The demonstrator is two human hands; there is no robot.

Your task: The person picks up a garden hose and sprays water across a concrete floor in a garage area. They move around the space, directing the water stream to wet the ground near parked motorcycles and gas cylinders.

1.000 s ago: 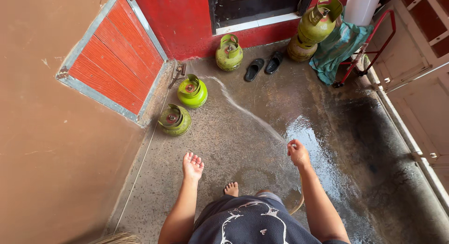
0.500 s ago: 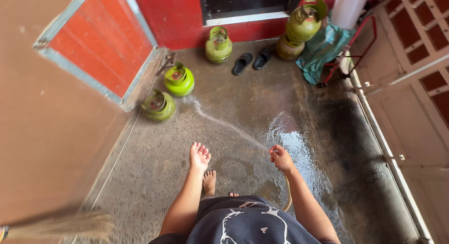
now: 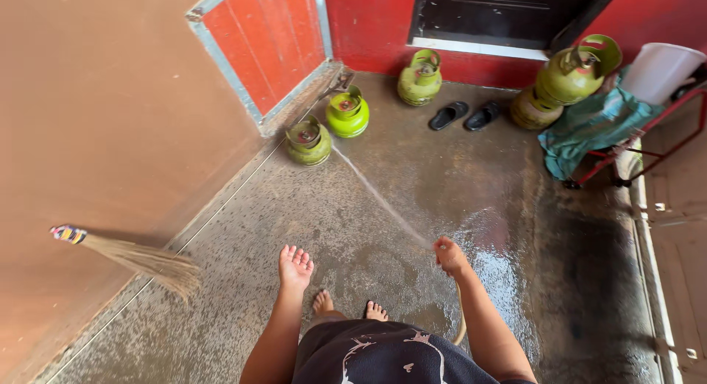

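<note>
Swinging left since the earlier frames, the head view now takes in a broom [image 3: 140, 260] against the wall. Right hand [image 3: 450, 256] grips a hose [image 3: 461, 319], spraying wet floor [image 3: 471, 178] toward green gas cylinders [image 3: 309, 141]; left hand [image 3: 294, 268] hangs spread, empty.

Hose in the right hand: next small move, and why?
Probably sweep the jet left. The right hand grips the hose, and its jet lands near the green gas cylinders. The floor to the right gleams wet, while the strip by the broom looks drier.
</note>
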